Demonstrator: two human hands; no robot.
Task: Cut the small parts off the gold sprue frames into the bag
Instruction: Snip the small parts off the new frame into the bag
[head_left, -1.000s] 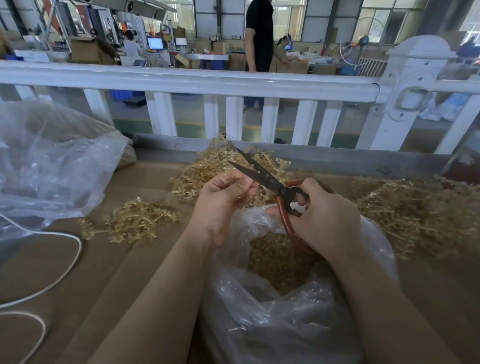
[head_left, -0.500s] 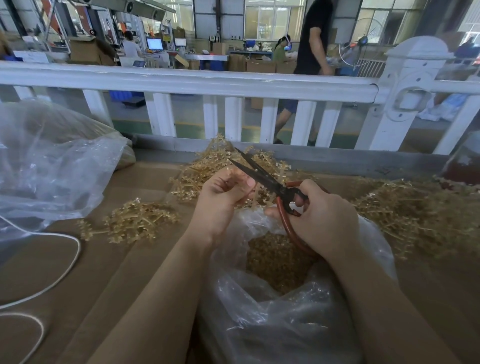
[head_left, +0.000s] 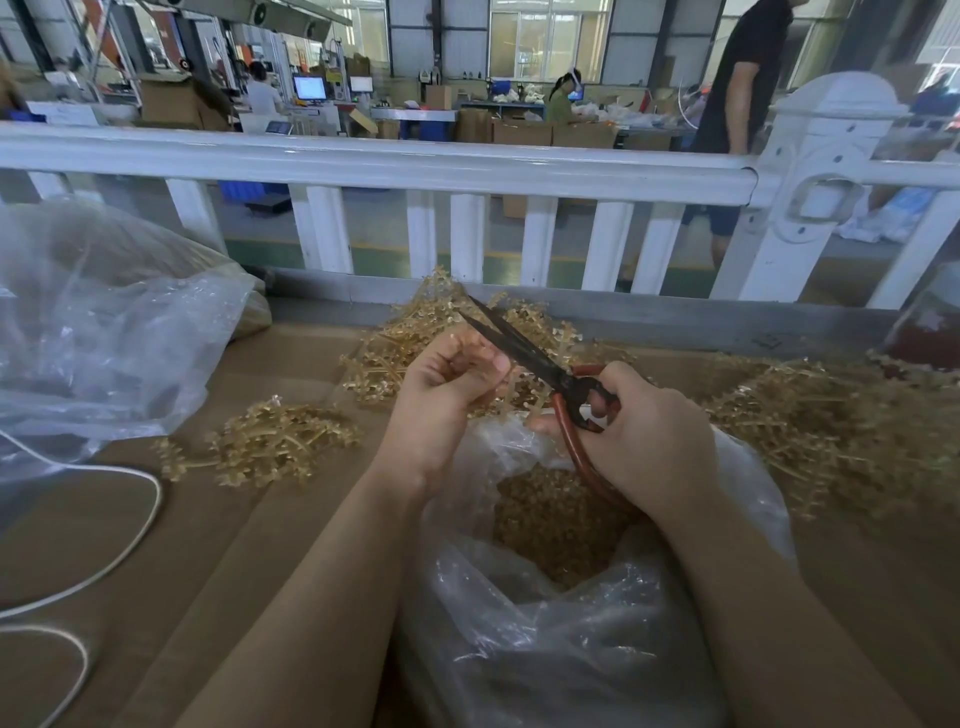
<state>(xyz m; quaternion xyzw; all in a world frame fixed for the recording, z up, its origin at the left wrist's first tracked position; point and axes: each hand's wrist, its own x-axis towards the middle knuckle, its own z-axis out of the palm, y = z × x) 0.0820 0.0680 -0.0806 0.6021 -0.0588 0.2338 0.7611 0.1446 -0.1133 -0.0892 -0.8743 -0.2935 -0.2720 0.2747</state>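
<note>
Left hand (head_left: 447, 384) raised over bag (head_left: 545, 649), fingers curled, pinching gold sprue frame (head_left: 511, 397). Right hand (head_left: 639, 436) grips scissors (head_left: 524, 353) handles, blades parted, pointing up-left.

**What we count at the bench**

We count two hands, the left hand (head_left: 447, 395) and the right hand (head_left: 644, 441), and one pair of scissors (head_left: 530, 358). We see two clear plastic bags: one open bag (head_left: 571, 649) below the hands and one large bag (head_left: 104, 332) at the left. Gold sprue frames lie in three heaps: a small heap (head_left: 270, 441), a middle heap (head_left: 405, 332) and a right heap (head_left: 831, 431). One white cable (head_left: 130, 540) loops at the left.
</note>
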